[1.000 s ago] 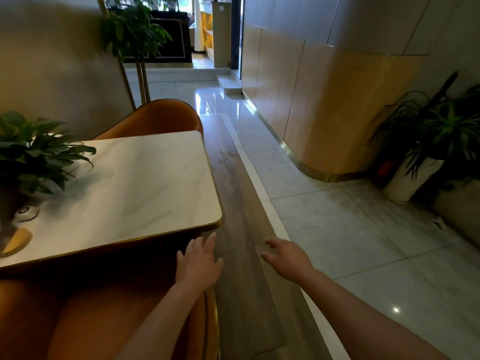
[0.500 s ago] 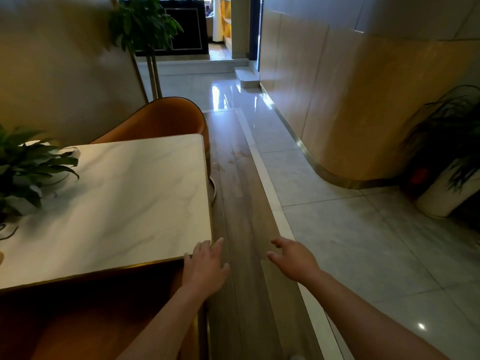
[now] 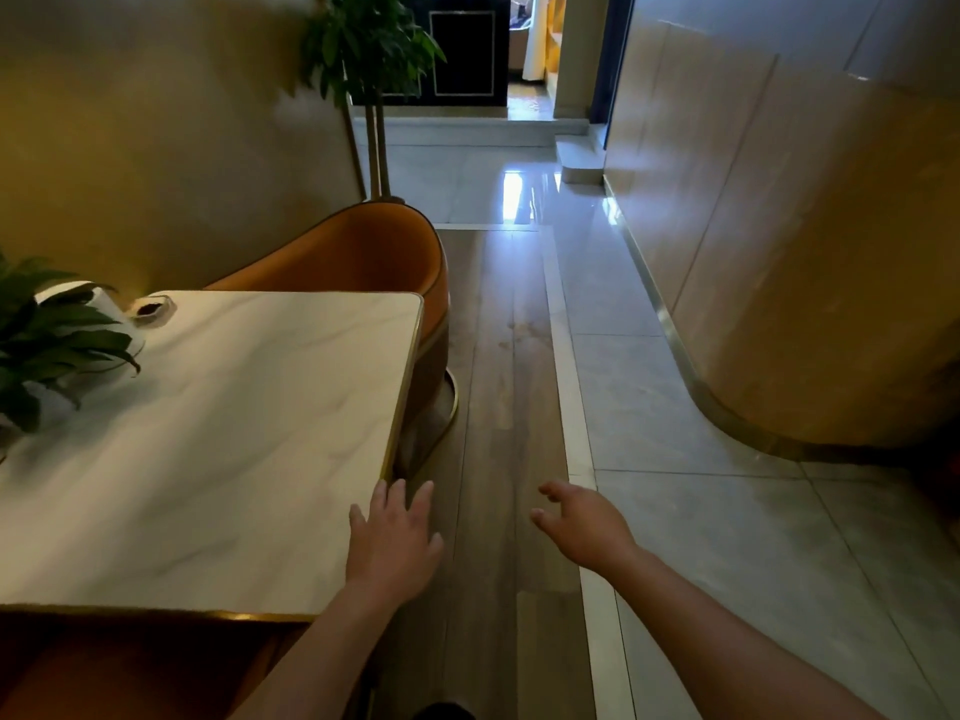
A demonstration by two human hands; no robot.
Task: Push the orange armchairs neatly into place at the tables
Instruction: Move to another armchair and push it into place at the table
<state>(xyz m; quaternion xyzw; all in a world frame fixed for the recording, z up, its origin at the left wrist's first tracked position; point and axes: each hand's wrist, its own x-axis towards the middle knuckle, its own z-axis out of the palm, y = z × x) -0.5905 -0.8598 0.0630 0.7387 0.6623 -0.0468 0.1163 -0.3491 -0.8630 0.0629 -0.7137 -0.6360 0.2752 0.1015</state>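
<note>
Head view: the near chair (image 3: 104, 672), which filled the bottom left a second ago with the left hand (image 3: 392, 543) over its rim, now shows only as a dark orange strip under the counter (image 3: 234, 433). The view has moved forward along the aisle, and the left hand has come off that chair; it hovers flat, fingers spread, over the counter's near right corner, holding nothing. The right hand (image 3: 582, 522) hangs over the wood floor strip (image 3: 498, 356), fingers loosely open and empty, much as before. Judging by this, the near chair is likely tucked in and the next one is the target.

The far chair (image 3: 363, 257) stands at the counter's far end, its seat partly under the top and its round gold base (image 3: 447, 407) poking out toward the aisle; whether it sits square is hard to tell from here.

A potted plant (image 3: 47, 340) and a small dish (image 3: 150, 309) sit on the counter's left side. A tall plant (image 3: 371, 49) stands just behind the far chair, close to the wall, leaving little room there. The aisle itself looks clear.
</note>
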